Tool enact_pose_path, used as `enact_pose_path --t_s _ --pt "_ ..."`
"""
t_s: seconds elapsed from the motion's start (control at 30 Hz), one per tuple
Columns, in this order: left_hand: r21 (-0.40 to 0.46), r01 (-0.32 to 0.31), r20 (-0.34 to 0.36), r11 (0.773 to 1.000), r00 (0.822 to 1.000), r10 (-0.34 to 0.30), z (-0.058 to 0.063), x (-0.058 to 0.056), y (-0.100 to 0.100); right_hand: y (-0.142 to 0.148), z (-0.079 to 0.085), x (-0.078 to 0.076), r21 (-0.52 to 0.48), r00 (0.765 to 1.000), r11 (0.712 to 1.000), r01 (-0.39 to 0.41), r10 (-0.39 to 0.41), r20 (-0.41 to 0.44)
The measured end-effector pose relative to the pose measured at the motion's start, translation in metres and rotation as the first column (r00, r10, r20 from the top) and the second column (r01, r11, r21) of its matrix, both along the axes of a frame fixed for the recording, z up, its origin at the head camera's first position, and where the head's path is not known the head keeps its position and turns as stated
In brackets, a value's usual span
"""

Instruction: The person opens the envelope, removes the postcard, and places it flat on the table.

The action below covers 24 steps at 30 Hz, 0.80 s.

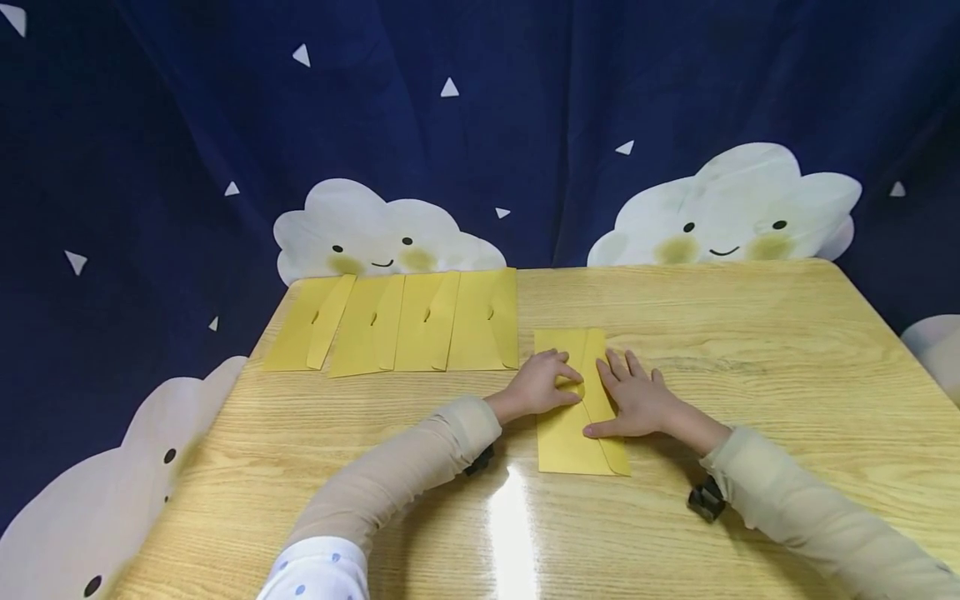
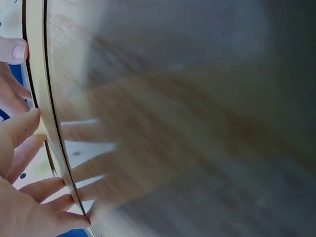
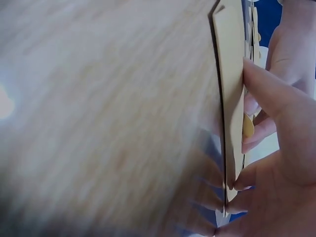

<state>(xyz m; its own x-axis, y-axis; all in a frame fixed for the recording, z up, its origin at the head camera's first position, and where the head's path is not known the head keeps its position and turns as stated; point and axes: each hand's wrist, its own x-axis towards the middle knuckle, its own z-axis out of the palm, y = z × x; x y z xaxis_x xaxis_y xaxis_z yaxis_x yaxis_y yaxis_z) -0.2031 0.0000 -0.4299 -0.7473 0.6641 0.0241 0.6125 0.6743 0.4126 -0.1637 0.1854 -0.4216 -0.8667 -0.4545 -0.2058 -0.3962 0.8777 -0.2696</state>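
A yellow paper envelope [image 1: 566,454] lies lengthwise on the table between both hands, its long flap folded over. My left hand [image 1: 534,387] reaches in from the left, thumb and forefinger bent about the flap's small rounded tab. In the right wrist view this tab [image 3: 248,126] stands up from the paper beside the left fingers. My right hand [image 1: 637,402] spreads its fingers over the envelope's right edge and flap, the thumb pointing left. The left wrist view shows the left hand [image 2: 22,207] with its other fingertips down along the envelope.
Several yellow envelopes [image 1: 423,325] with flaps folded over lie overlapped in a row at the table's back left. The wooden table [image 1: 750,358] meets a dark blue curtain [image 1: 525,125] with clouds. Black wrist cameras [image 1: 707,500] sit under the sleeves.
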Motion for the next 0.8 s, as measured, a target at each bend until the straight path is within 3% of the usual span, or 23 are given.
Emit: enact_pose_path --t_s 0.37,0.8 --pt "0.031 -0.029 0.002 0.999 1.000 0.029 0.002 0.001 0.003 0.001 0.001 0.003 -0.009 1.000 1.000 0.007 -0.007 -0.009" --pt "0.043 -0.024 0.013 0.999 1.000 0.023 -0.001 -0.001 0.003 0.015 0.003 0.004 -0.164 1.000 0.986 -0.023 0.025 0.008"
